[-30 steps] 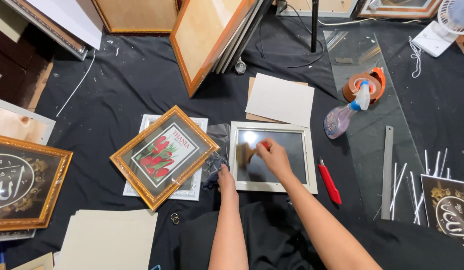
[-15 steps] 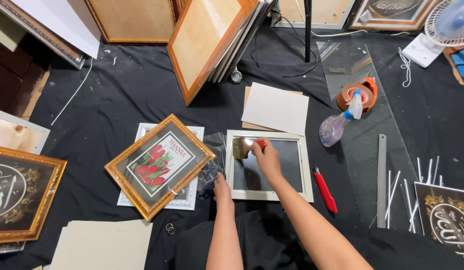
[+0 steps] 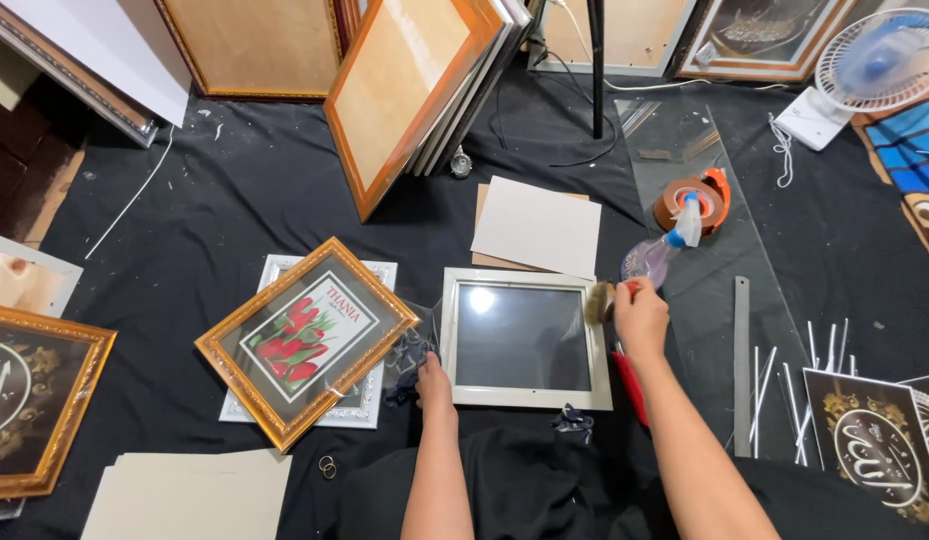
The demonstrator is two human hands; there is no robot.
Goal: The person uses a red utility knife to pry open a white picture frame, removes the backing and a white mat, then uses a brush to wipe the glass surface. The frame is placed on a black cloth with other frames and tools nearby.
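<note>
A white picture frame (image 3: pixel 527 395) with a shiny glass pane lies flat on the black cloth in front of me. My left hand (image 3: pixel 432 380) rests at its lower left corner, next to a dark crumpled rag (image 3: pixel 408 357). My right hand (image 3: pixel 639 315) is past the frame's right edge, fingers closed on a small brush-like tool with a red handle (image 3: pixel 606 298). A spray bottle (image 3: pixel 656 251) lies just beyond that hand, and a red utility knife (image 3: pixel 629 385) is partly hidden under my right forearm.
A gold frame with a red tulip print (image 3: pixel 306 340) lies left on a white frame. Grey boards (image 3: pixel 537 225), a tape dispenser (image 3: pixel 696 198), a glass sheet (image 3: pixel 714 300), a metal ruler (image 3: pixel 741 360), leaning frames (image 3: pixel 414 90) and a fan (image 3: pixel 874 55) surround.
My right hand has moved with the tool from the glass pane's upper left to beyond the frame's right edge. My left hand stays at the lower left corner.
</note>
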